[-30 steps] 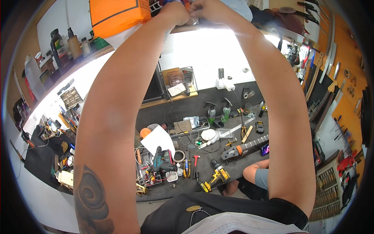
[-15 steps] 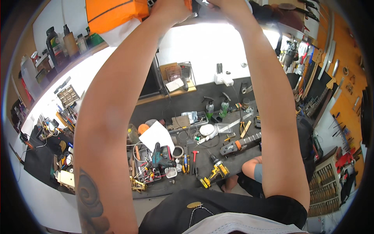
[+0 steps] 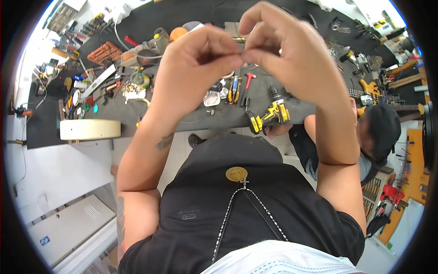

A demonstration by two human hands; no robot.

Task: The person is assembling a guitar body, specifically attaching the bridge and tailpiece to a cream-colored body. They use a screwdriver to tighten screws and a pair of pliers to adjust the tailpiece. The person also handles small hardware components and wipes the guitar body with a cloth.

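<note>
My left hand and my right hand are raised in front of me, above the dark workbench. Their fingertips meet in a pinch near the top middle of the picture. Whatever lies between the fingers is too small or too hidden to make out. Below them on the bench are a red-handled hammer, several slim hand tools and a yellow and black cordless drill.
At the right sits another person in a black cap, an electric guitar beside them. A cream rounded case stands on the bench's left front edge. Tools and jars crowd the bench's left side, including an orange round thing.
Both hands have come down from the shelf overhead and are now together above the bench. The view has tilted down, showing more of my shirt and the floor.
</note>
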